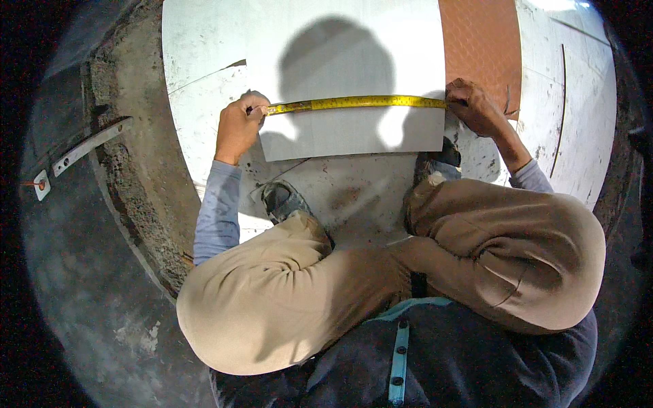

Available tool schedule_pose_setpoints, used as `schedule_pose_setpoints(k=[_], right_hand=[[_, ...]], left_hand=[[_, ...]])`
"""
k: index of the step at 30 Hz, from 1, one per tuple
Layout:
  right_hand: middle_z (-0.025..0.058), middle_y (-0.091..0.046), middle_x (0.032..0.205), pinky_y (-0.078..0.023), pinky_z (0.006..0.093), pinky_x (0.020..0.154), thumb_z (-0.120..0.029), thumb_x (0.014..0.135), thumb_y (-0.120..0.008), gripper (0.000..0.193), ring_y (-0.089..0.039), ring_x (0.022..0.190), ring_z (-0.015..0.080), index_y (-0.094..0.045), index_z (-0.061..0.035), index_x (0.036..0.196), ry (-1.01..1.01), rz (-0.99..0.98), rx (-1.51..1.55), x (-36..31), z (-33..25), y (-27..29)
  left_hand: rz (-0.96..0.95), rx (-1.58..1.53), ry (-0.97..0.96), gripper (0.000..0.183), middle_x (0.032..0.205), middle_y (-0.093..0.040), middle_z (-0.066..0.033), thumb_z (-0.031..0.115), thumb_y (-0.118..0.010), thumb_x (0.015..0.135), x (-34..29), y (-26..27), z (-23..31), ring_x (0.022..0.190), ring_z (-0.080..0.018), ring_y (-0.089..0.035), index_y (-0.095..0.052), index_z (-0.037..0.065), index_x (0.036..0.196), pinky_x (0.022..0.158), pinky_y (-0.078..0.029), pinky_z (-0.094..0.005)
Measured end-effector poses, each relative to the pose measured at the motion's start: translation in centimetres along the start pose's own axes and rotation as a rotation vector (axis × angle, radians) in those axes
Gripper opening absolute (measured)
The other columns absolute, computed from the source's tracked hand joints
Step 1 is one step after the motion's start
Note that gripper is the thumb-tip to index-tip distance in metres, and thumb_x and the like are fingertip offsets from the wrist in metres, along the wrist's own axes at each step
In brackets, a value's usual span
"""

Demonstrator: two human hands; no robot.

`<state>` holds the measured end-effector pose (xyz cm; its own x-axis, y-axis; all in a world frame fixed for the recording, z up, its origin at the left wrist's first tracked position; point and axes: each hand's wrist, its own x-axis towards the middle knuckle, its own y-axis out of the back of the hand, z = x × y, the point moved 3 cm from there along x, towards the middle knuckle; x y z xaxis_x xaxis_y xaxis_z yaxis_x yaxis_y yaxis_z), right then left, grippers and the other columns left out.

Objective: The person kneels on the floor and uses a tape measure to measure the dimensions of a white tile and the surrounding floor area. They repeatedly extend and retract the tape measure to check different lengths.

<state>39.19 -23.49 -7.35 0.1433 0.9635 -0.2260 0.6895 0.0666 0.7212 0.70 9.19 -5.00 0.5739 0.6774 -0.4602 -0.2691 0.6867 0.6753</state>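
Observation:
A yellow tape measure [354, 102] is stretched from left to right across a pale rectangular sheet [354, 134], bowing slightly upward in the middle. My left hand [236, 129] pinches the tape's left end at the sheet's left edge. At the sheet's right edge my right hand [477, 112] is closed on the other end of the tape. Its curled fingers hide what they grip there, so the tape's case cannot be made out. Beside that hand lies an orange-brown sheet [481, 51] with a raised pattern. The shadow of a head falls over the pale sheet.
I squat with my left shoe [282, 202] and right shoe [445, 160] just below the sheet. A whitish stained board [347, 187] lies underneath. To the left run a rough concrete edge [136, 197], a metal bar [92, 145] and a small white plate [42, 185].

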Motion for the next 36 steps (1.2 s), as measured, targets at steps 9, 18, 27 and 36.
schedule_pose_setpoints(k=[9, 18, 27, 36], right_hand=[[0.0137, -0.072, 0.104, -0.054, 0.0461, 0.094, -0.007, 0.087, -0.071, 0.006, -0.066, 0.106, 0.0371, -0.07, -0.0033, 0.092, -0.001, 0.009, 0.013, 0.27, 0.02, 0.27], [0.0154, -0.072, 0.103, -0.055, 0.0459, 0.093, -0.005, 0.086, -0.07, 0.007, -0.067, 0.104, 0.0378, -0.071, -0.0027, 0.092, 0.012, 0.001, -0.003, 0.62, 0.05, 0.33], [0.0162, -0.071, 0.103, -0.054, 0.0464, 0.094, -0.008, 0.087, -0.071, 0.008, -0.067, 0.106, 0.0375, -0.071, -0.0025, 0.093, 0.065, 0.015, -0.037, 0.44, 0.29, 0.24], [0.0163, -0.071, 0.104, -0.055, 0.0458, 0.094, -0.009, 0.089, -0.071, 0.009, -0.067, 0.106, 0.0371, -0.07, -0.0018, 0.092, 0.015, -0.018, 0.002, 0.54, 0.42, 0.18]], left_hand=[[0.039, 0.004, -0.013, 0.012, 0.072, -0.069, -0.0034, 0.009, -0.067, 0.094, 0.44, -0.08, 0.17, 0.065, -0.011, -0.062, -0.078, 0.005, 0.097, 0.063, -0.049, -0.0305], [0.024, 0.006, -0.002, 0.012, 0.073, -0.067, -0.0009, 0.011, -0.067, 0.097, 0.28, -0.21, -0.07, 0.068, -0.0093, -0.059, -0.076, 0.003, 0.094, 0.065, -0.049, -0.0289], [0.088, 0.051, -0.045, 0.015, 0.073, -0.068, -0.0037, 0.013, -0.066, 0.098, -0.31, -0.34, 0.34, 0.069, -0.011, -0.061, -0.077, 0.004, 0.099, 0.066, -0.049, -0.0299], [0.106, -0.004, -0.018, 0.015, 0.076, -0.07, -0.0039, 0.014, -0.067, 0.099, -0.26, -0.51, 0.07, 0.071, -0.0116, -0.062, -0.076, 0.002, 0.097, 0.069, -0.05, -0.0305]])
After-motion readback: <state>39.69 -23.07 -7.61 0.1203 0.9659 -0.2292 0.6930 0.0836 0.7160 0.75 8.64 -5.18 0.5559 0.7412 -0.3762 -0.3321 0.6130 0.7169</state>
